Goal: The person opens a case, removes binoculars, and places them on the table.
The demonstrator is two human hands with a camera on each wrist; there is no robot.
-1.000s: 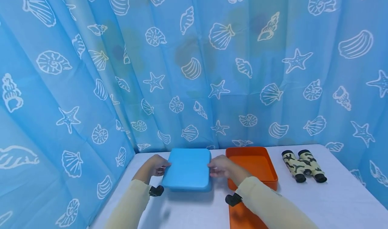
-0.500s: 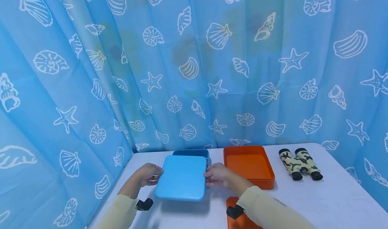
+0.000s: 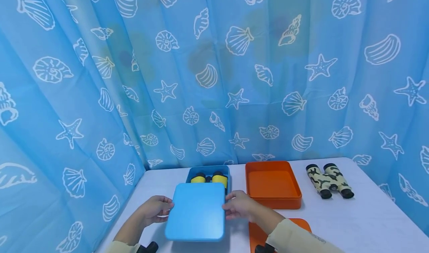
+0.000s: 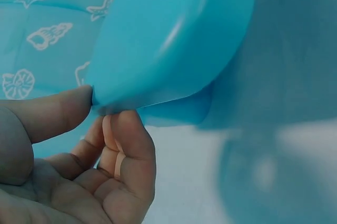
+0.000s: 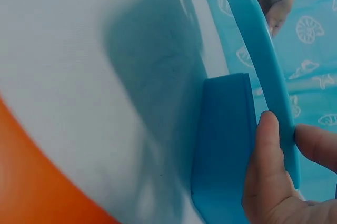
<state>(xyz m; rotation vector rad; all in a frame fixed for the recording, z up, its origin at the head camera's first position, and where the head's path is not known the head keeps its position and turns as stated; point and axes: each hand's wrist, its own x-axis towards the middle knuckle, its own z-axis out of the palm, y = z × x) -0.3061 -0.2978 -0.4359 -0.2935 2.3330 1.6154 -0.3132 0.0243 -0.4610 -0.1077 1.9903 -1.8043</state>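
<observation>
A blue lid [image 3: 196, 212] hangs above the table in front of the blue box [image 3: 191, 170], held by both hands. My left hand [image 3: 155, 210] pinches its left edge, thumb on top and curled fingers below, as the left wrist view shows on the lid [image 4: 174, 40]. On the right edge my right hand [image 3: 239, 207] pinches the lid [image 5: 263, 50] between thumb and fingers. Yellow and black binoculars [image 3: 219, 178] lie in the blue box, their near part hidden behind the lid. The box's outer wall [image 5: 224, 140] shows beneath the lid in the right wrist view.
An orange box [image 3: 273, 180] stands uncovered right of the blue one. Partly under the right forearm lies a flat orange lid [image 3: 256, 234]. Camouflage binoculars [image 3: 330, 180] rest farther right on the white table [image 3: 355, 223]. A shell-patterned blue curtain [image 3: 214, 78] hangs behind and at the sides.
Both hands have lifted the blue lid off its box and drawn it toward me. The yellow and black binoculars inside have come into view. The camera view has shifted slightly.
</observation>
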